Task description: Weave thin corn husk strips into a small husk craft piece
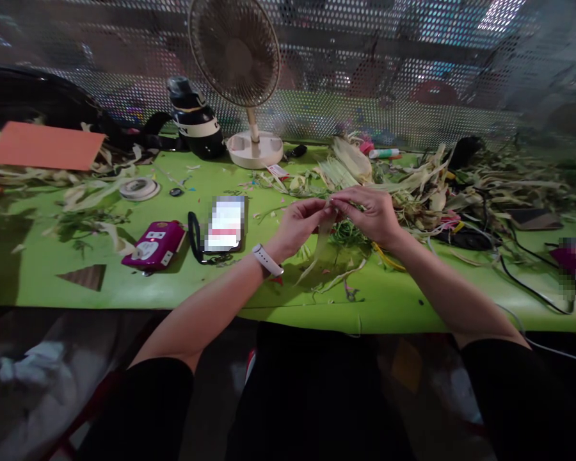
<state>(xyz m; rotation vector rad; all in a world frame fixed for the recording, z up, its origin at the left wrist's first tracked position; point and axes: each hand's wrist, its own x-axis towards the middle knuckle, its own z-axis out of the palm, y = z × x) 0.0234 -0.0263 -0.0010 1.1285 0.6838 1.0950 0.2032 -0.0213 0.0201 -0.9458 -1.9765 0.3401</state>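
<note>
My left hand [297, 227], with a pale band at the wrist, pinches a strip of corn husk [322, 242] that hangs down over the green table [269, 291]. Close against it, my right hand [370, 214] has its thumb and finger closed on the upper end of the same strip. The fingertips of both hands nearly meet, so the pinched part is mostly hidden. Behind and beneath them is a tangle of green fibres [348, 234]. A heap of dried husks [413, 186] spreads to the right and behind my right hand.
A desk fan [254, 150] and a black bottle [199, 131] stand at the back. To the left lie a phone [225, 224], a magenta device [154, 246], a roll of tape [139, 188] and an orange sheet [43, 146]. Cables [523, 275] run across the right side.
</note>
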